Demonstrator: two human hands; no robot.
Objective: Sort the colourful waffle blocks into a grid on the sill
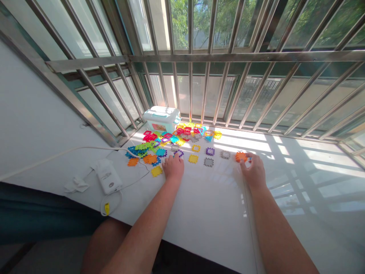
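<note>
Many flat, toothed plastic tiles in bright colours lie in a pile (168, 141) on a white sill (211, 213) by a barred window. A few tiles lie apart in front: yellow (193, 158), grey (208, 162), purple (210, 151), grey (225, 154). My left hand (173, 168) rests palm down on the sill, fingertips at a purple tile (179, 153), with a yellow tile (156, 171) just to its left. My right hand (253, 170) pinches an orange tile (241, 156) at its fingertips.
A pale teal lidded box (161, 118) stands behind the pile against the bars. A white power adapter (107, 176) with cables and a crumpled tissue (75, 185) lie at the left. Metal window bars (199, 57) close off the far side. Bare sill stretches to the right.
</note>
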